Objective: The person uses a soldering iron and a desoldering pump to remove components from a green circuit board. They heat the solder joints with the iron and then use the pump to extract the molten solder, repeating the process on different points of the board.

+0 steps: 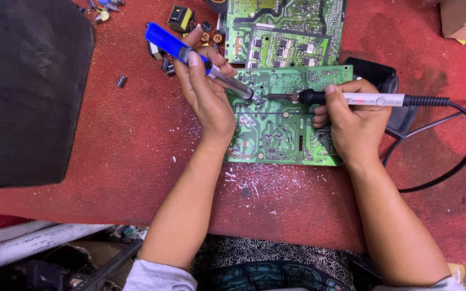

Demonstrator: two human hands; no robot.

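Green circuit board lies flat on the red counter, and both tools meet over its upper middle. Right hand has fingers wrapped tight around the soldering iron, tip down on the board. Left hand grips the blue desoldering pump, nozzle touching the board beside that tip. More green boards lie just above, loose components at the board's upper left.
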